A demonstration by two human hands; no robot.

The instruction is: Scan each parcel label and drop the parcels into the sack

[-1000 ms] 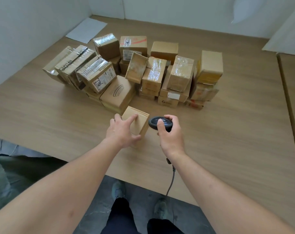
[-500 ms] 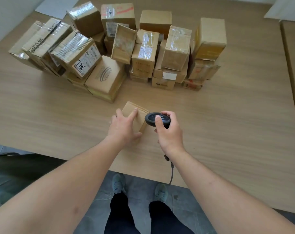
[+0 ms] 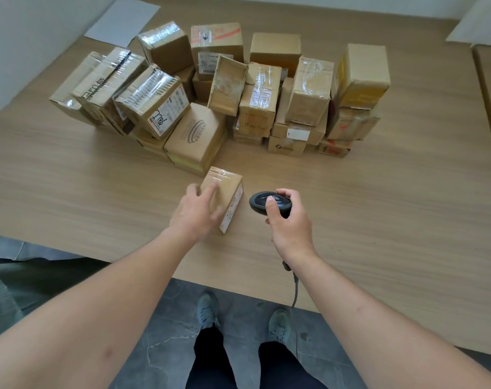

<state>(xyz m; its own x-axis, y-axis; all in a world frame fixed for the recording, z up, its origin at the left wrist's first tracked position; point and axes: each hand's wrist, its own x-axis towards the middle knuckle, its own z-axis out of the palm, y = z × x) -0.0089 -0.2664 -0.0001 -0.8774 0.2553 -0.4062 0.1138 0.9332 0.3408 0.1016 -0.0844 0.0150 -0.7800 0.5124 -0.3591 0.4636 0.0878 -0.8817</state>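
Note:
A small cardboard parcel (image 3: 224, 186) stands on the wooden table (image 3: 393, 209) near its front edge, a white label showing on its right side. My left hand (image 3: 195, 213) lies on the parcel's top and left side, fingers spread over it. My right hand (image 3: 287, 223) grips a black handheld scanner (image 3: 262, 202) just right of the parcel, its head turned toward the label side. The scanner's cable (image 3: 294, 287) hangs down past the table edge. The hand blurs a little, so its hold on the parcel is unclear.
A heap of several cardboard parcels (image 3: 233, 91) fills the middle of the table behind. A white sheet (image 3: 120, 21) lies at the far left corner. Grey-green sack fabric (image 3: 11, 290) shows below the table's left edge. My shoes (image 3: 207, 310) stand on the grey floor.
The parcel has turned so its labelled side faces right. My right hand with the scanner has drawn slightly away from it to the right. The camera tilted.

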